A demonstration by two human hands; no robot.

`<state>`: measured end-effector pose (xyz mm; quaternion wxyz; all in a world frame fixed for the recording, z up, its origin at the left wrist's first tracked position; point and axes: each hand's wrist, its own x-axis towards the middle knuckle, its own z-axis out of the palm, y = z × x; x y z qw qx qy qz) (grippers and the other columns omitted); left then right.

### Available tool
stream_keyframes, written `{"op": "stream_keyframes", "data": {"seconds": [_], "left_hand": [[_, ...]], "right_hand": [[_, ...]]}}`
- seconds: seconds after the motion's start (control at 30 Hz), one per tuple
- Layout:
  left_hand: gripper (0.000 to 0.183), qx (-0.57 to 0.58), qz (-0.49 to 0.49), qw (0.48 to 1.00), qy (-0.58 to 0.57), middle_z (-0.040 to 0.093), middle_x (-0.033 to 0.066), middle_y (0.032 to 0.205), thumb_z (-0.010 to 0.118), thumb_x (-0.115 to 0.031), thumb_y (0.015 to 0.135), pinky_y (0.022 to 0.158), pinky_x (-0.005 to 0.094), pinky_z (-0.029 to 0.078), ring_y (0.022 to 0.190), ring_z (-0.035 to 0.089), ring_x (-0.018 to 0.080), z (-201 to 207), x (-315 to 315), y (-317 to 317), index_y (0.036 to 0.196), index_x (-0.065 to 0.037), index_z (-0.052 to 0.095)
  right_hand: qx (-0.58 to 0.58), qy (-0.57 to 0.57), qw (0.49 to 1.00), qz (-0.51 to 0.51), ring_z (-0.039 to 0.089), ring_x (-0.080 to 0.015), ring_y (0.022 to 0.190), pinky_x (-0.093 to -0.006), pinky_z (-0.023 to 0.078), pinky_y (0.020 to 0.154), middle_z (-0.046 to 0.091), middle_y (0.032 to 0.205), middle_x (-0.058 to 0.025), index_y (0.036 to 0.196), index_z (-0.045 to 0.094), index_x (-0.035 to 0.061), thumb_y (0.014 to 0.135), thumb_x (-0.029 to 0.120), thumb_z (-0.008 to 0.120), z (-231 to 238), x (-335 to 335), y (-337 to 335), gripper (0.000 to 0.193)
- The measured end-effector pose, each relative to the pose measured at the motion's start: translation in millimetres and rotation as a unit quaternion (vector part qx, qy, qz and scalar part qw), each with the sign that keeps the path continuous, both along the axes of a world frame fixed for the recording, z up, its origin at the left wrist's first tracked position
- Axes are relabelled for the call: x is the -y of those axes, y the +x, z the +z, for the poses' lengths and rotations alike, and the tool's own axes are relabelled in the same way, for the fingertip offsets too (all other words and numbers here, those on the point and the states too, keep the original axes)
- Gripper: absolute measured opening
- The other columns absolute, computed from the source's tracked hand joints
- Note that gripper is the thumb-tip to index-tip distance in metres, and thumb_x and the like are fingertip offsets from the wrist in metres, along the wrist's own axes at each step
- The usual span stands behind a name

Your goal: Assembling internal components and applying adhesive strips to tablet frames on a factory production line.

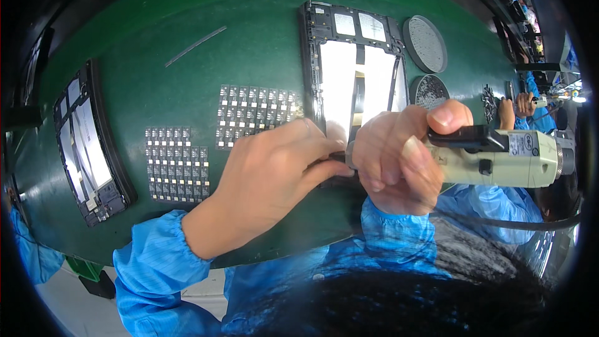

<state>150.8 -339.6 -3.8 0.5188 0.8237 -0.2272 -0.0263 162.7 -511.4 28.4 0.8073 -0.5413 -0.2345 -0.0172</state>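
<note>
My right hand [399,159] is wrapped round a cream electric screwdriver [524,159] with a black lever, its body pointing off to the right. The screwdriver's front end is at the lower edge of an opened tablet-like device [337,75] with a black frame and silver panels. Beside that tip, the thumb and forefinger of my left hand [265,171] are pinched together at the device's lower edge. A small dark piece shows at those fingertips, too hidden to name. Both hands cover the device's lower end.
Two groups of small circuit boards [259,107] lie left of the device. A second opened device [87,143] is at far left, a thin dark strip [196,46] farther back. Round dishes of small parts [429,92] stand at right. A co-worker's hand [524,105] is beyond; a cable [536,223] runs near.
</note>
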Motion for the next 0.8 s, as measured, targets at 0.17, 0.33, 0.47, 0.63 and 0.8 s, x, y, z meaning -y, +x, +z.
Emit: {"op": "stream_keyframes", "data": {"seconds": [0.17,0.33,0.47,0.63,0.8], "left_hand": [[0.021,-0.162,0.006,0.987,-0.002,0.063,0.0083,0.081,0.072,-0.01,0.082,0.057,0.0294,0.05,0.067,0.063,0.0182,13.4,-15.6,24.4,0.098,0.0,0.062],[0.02,-0.25,0.017,0.966,-0.064,0.059,0.0068,0.085,0.068,0.0,0.084,0.057,0.0243,0.052,0.069,0.064,0.0125,-5.2,-11.0,29.9,0.096,0.002,0.054],[0.018,-0.264,0.018,0.96,-0.096,0.059,0.0079,0.088,0.067,0.003,0.082,0.059,0.0244,0.052,0.07,0.064,0.0139,-6.5,-11.5,32.1,0.094,0.002,0.053],[0.019,-0.285,0.02,0.952,-0.108,0.058,0.0082,0.09,0.067,0.005,0.08,0.063,0.0254,0.054,0.073,0.063,0.0147,-8.9,-10.8,31.0,0.094,0.002,0.054],[0.019,-0.28,0.015,0.953,-0.11,0.058,0.0086,0.09,0.067,0.005,0.08,0.064,0.0256,0.055,0.074,0.063,0.0152,-9.0,-11.5,30.2,0.093,0.003,0.054]], "right_hand": [[-0.016,-0.169,0.982,-0.086,0.042,-0.0121,0.046,-0.0293,0.042,0.047,0.042,0.065,-0.0031,0.122,0.038,0.0123,0.092,-0.002,0.047,0.2,-4.2,1.3,0.034],[-0.062,-0.126,0.988,-0.071,0.044,-0.0123,0.046,-0.0301,0.038,0.047,0.041,0.063,-0.0023,0.12,0.038,0.0102,0.091,-0.003,0.048,-6.8,-16.5,3.7,0.034],[-0.023,-0.145,0.987,-0.071,0.044,-0.0128,0.046,-0.0305,0.04,0.047,0.041,0.062,-0.0023,0.12,0.038,0.0101,0.091,-0.002,0.049,-10.0,-16.6,5.2,0.033],[0.012,-0.169,0.983,-0.074,0.044,-0.013,0.045,-0.0304,0.04,0.046,0.042,0.063,-0.0028,0.119,0.038,0.0089,0.091,-0.002,0.05,-19.0,-13.6,6.0,0.033],[-0.028,-0.144,0.986,-0.078,0.043,-0.0122,0.044,-0.0289,0.038,0.044,0.043,0.063,-0.0038,0.117,0.038,0.0083,0.09,-0.002,0.051,-17.3,-20.4,3.8,0.032]]}}
